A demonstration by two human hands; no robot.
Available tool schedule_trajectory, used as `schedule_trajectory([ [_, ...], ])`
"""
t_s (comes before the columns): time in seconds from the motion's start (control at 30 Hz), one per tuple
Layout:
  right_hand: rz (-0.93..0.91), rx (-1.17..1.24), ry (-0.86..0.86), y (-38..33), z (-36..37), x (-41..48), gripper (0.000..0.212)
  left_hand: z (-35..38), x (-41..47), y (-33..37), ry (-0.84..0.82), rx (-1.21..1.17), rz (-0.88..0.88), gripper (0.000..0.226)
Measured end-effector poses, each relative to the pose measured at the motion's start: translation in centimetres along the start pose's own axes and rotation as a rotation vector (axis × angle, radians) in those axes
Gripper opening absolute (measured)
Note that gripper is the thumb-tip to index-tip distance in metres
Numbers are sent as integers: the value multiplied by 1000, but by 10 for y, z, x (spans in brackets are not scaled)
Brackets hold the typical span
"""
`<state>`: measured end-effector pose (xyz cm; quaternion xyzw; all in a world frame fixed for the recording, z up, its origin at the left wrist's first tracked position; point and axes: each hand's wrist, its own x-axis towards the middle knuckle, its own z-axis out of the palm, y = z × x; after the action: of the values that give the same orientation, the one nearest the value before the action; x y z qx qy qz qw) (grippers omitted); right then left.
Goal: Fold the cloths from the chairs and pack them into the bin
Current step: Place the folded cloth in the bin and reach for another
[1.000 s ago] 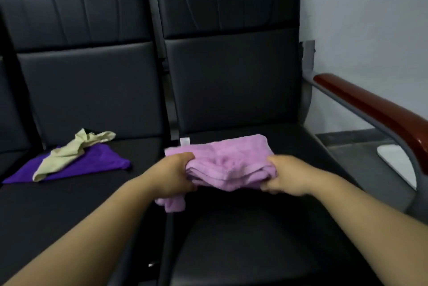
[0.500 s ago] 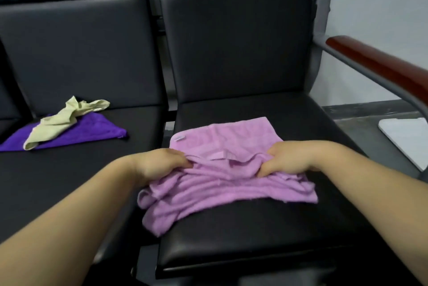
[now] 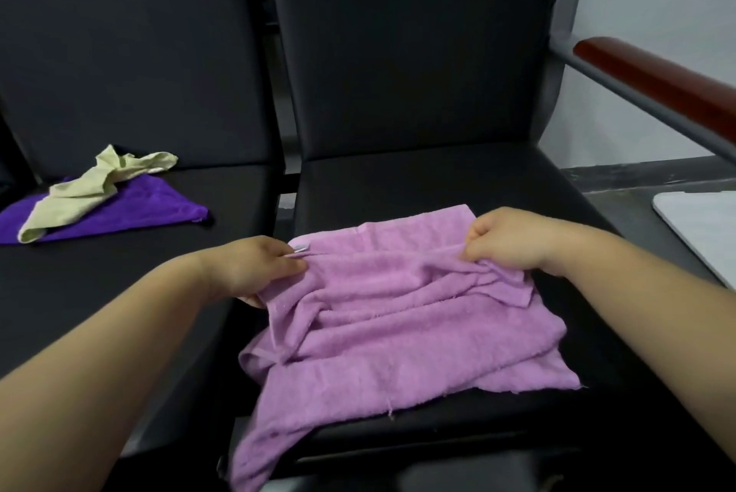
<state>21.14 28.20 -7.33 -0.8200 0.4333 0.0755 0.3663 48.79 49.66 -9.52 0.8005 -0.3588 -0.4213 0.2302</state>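
Note:
A light purple towel (image 3: 398, 332) lies rumpled on the right black chair's seat (image 3: 418, 188), one corner hanging over the front edge. My left hand (image 3: 255, 266) pinches the towel's left edge near a small white tag. My right hand (image 3: 513, 242) grips a fold at the towel's right side. On the left chair's seat (image 3: 131, 264) a dark purple cloth (image 3: 119, 212) lies flat, with a pale yellow cloth (image 3: 91, 188) crumpled on top of it.
A red-brown armrest (image 3: 657, 81) on a grey metal bar runs along the right chair's side. A white flat object (image 3: 705, 224) sits on the grey floor at the far right. A grey wall stands behind.
The towel went from being held bunched above the seat to lying spread on it. Both hands have moved apart along its far fold, pulling it wider.

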Motion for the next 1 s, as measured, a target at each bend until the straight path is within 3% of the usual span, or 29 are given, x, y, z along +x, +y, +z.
schedule_trajectory([
  [0.13, 69, 284, 77, -6, -4, 10, 10, -4, 8, -1, 112, -16, -1, 35],
  [0.3, 169, 542, 5, -5, -8, 28, 18, -7, 20, -4, 234, 13, -33, 25],
  [0.37, 186, 493, 17, -4, -10, 35, 19, -9, 24, -3, 300, 188, 9, 24],
  [0.47, 145, 217, 69, -3, -11, 41, 19, -11, 25, 2, 418, 447, 130, 14],
  [0.57, 94, 56, 91, -4, -14, 42, 29, -9, 26, 5, 426, 404, 207, 10],
  [0.73, 44, -55, 45, 1, -17, 34, 11, -3, 30, 5, 420, 293, 275, 14],
  [0.83, 44, -4, 49, 4, -17, 35, 11, -4, 32, 3, 459, 202, 252, 16],
  [1.0, 130, 353, 94, 6, -20, 38, 7, -4, 35, 1, 513, 241, 181, 15],
])
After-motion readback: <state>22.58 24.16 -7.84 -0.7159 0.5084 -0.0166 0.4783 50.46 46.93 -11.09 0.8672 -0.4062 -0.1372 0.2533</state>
